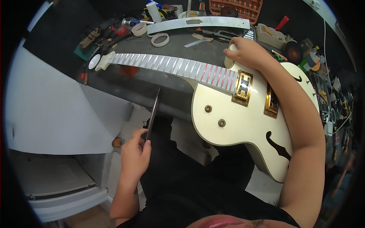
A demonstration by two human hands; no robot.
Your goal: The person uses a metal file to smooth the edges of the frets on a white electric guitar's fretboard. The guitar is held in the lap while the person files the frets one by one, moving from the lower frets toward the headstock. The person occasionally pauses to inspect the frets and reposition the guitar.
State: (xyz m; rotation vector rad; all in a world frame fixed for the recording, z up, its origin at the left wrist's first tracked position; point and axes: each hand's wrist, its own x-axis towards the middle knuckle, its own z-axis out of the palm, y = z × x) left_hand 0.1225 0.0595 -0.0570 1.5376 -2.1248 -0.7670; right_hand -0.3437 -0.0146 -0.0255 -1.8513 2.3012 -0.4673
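A cream hollow-body electric guitar with f-holes and gold pickups lies across the bench edge, its body to my right. Its neck reaches left, and the fingerboard is covered with silvery strips between the frets, with several red lines near the body. My right hand is closed round the body's far horn by the cutaway, the forearm crossing over the body. In front of the bench, my left hand grips one end of a long, thin, dark metal strip, possibly a file. Its tip points up toward the neck, apart from it.
Behind the neck lie tape rolls, a long pale metal straightedge and an orange tool case. Small tools and boxes crowd the bench's right side. A white panel stands at the left.
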